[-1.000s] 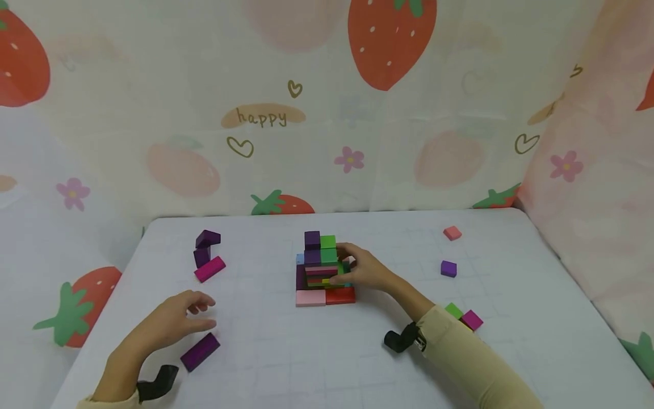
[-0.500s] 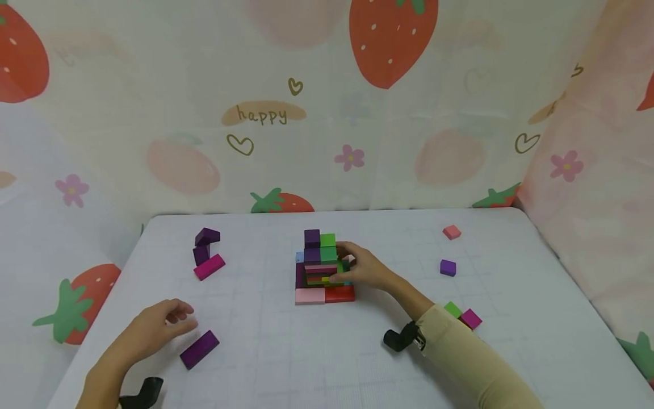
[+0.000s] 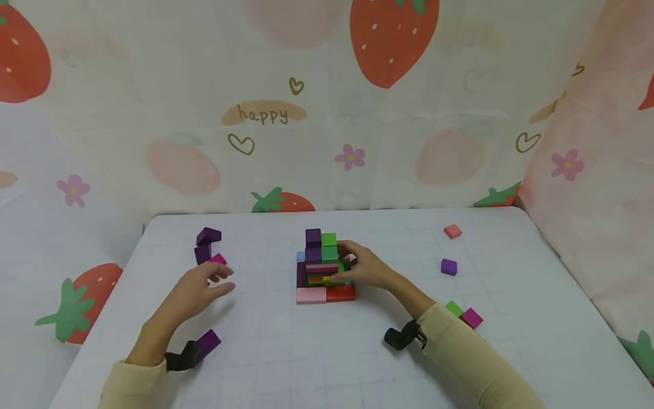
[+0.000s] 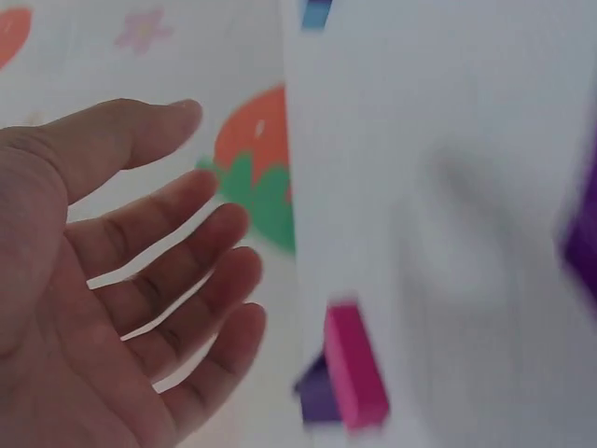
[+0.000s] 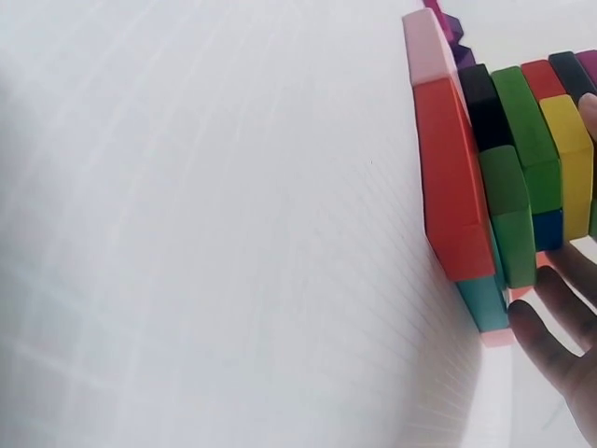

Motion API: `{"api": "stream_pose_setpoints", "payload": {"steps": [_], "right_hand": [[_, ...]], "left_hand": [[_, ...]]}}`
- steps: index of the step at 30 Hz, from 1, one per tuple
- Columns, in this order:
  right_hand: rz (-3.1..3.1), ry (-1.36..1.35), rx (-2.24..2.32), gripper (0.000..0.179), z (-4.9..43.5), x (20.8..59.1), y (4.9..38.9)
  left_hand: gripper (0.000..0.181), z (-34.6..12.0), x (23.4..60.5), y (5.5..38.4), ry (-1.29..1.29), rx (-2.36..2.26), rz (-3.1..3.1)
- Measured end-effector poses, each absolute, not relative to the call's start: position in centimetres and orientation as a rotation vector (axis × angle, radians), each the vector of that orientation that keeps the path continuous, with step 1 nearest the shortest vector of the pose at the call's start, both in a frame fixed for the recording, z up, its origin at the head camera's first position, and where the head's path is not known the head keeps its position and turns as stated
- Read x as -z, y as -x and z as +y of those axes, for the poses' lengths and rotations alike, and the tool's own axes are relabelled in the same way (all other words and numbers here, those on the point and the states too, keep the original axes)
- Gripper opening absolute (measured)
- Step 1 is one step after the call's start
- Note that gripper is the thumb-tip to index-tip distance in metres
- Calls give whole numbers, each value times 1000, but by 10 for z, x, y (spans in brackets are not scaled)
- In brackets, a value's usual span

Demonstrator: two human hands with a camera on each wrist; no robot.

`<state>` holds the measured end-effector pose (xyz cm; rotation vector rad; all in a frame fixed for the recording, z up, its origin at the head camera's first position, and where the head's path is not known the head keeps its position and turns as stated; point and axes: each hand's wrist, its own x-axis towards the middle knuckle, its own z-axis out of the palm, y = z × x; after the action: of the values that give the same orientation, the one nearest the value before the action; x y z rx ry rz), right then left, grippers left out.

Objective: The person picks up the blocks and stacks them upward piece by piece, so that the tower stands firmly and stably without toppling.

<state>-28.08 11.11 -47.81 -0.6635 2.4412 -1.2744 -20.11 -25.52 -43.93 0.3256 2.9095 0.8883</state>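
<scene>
A stack of coloured wooden blocks (image 3: 322,275) stands mid-table, with two dark purple blocks and two green ones on top. My right hand (image 3: 365,266) holds the stack at its right side, thumb at the front by a yellow block (image 5: 569,140) and fingers along the side. Over the left part of the table hovers my left hand (image 3: 196,289), holding nothing, its fingers loosely bent and apart. Just beyond it lies a magenta block (image 4: 354,364), partly hidden by the hand in the head view. Dark purple blocks (image 3: 208,236) lie behind that one.
Near the left wrist lies a long purple block (image 3: 208,342), partly covered by the wrist camera. At right are a coral block (image 3: 452,231), a violet block (image 3: 449,267), and a green block (image 3: 453,308) beside a magenta cube (image 3: 472,318). A printed cloth hangs behind the table.
My left hand first drew back toward the left front edge, then moved forward and right to the magenta block. The right hand stays on the stack.
</scene>
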Motion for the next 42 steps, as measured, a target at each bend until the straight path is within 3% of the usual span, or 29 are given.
{"api": "stream_pose_setpoints", "payload": {"steps": [15,23,35,42], "right_hand": [[2433,673,1295,75,113,478,278],[2470,708,1255,81,125,466,278],[2685,566,987,51,236,418,282],[2815,391,629,47,290,426,274]], "left_hand": [[80,-161,458,252,-550,-1263,2606],[83,-140,468,258,-608,-1340,2514],[84,-131,470,262,-572,-1362,2500],[81,-132,471,262,-559,-1347,2509]]}}
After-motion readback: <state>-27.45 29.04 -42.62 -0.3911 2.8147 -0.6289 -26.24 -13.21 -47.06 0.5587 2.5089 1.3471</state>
